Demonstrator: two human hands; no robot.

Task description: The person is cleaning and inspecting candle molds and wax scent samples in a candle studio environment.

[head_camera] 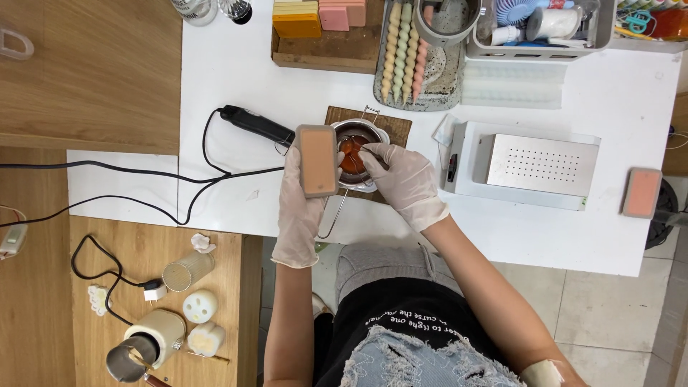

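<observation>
Latex gloves: we see pale gloves on both hands, working at the front edge of a white table [236, 64].
Left hand [304, 197]: fingers clenched around a rectangular grey mould [317, 160] filled with peach-coloured wax, held upright just left of the pot.
Right hand [403, 179]: fingertips pinched on something thin over the pot; we cannot tell what it is.
Pot: a small metal pouring pot [360, 154] with orange liquid inside sits on a dark wooden board [395, 126], between our two hands.
Behind the pot: a black-handled tool [256, 125] with its cord trailing left.
Right of the pot: a white box with a perforated metal plate [542, 165]; further right, a second filled mould [641, 192] near the table edge.
Far edge: twisted pastel candles [403, 50] on a speckled tray, yellow and pink blocks [318, 16] on wood.
Lower left: a wooden side table [154, 236] with small white candles [200, 306] and a metal jug [127, 360].
</observation>
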